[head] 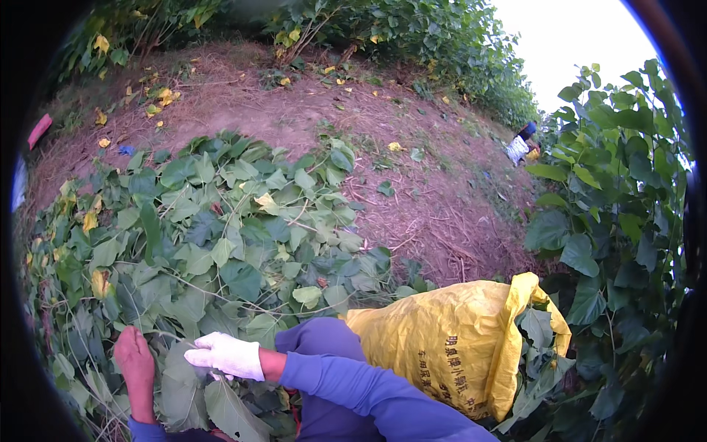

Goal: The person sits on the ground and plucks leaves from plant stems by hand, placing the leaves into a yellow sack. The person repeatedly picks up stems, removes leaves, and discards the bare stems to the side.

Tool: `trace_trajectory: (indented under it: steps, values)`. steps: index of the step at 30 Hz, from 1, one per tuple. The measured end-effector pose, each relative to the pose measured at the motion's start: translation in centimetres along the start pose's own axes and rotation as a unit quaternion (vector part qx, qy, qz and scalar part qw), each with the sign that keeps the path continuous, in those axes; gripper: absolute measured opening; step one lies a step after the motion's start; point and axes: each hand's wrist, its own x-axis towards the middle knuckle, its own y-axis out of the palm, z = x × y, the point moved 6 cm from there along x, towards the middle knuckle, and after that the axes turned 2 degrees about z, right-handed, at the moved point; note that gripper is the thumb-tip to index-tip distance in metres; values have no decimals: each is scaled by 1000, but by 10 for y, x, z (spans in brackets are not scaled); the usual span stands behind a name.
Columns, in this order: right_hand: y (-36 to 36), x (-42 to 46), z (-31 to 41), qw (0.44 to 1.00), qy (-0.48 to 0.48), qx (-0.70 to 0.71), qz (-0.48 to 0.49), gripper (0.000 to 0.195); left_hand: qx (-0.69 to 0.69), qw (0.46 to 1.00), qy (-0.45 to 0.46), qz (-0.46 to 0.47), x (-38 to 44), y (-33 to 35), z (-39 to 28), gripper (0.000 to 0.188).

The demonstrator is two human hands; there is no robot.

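My left hand point(134, 359), bare, is closed around one end of a thin green leafy stem point(169, 335). To its right, my right hand point(225, 354) wears a white knit glove and has its fingers closed at the same stem and the leaves on it. Two broad green leaves point(184, 387) hang below the glove. Under and beyond both hands spreads a heap of cut leafy branches point(232, 221), mostly green with some yellow leaves. Beside my bent knee point(323, 337), a yellow woven sack point(436, 331) lies on its side, leaves showing at its mouth.
Tall leafy shrubs point(596, 221) rise close on the right, and another row point(386, 33) lines the far side. Bare soil point(409, 204) strewn with dry twigs lies between. Farther off, a person point(519, 146) is low among the plants. A pink object point(40, 131) is at far left.
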Motion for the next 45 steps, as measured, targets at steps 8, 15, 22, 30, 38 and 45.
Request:
trace_trajectory:
  steps: [8,15,22,30,38,45]
  values:
    - [-18,7,-3,994,-6,70,-78,31,-129,982,-116,-67,27,-47,35,20]
    - [-14,16,-14,987,0,90,-132,34,-249,968,-31,28,-2,-31,-99,13]
    - [-19,30,-26,981,-35,64,-180,46,-353,920,-128,109,-31,36,-73,15]
    - [-32,27,-26,966,-36,-44,-253,69,-395,883,-209,144,-38,72,-53,18]
    - [-36,36,-37,960,-76,62,-262,73,-468,850,-218,107,-37,90,-50,18]
    - [-36,35,-33,954,-96,105,-263,70,-490,836,-214,121,-37,96,-49,20]
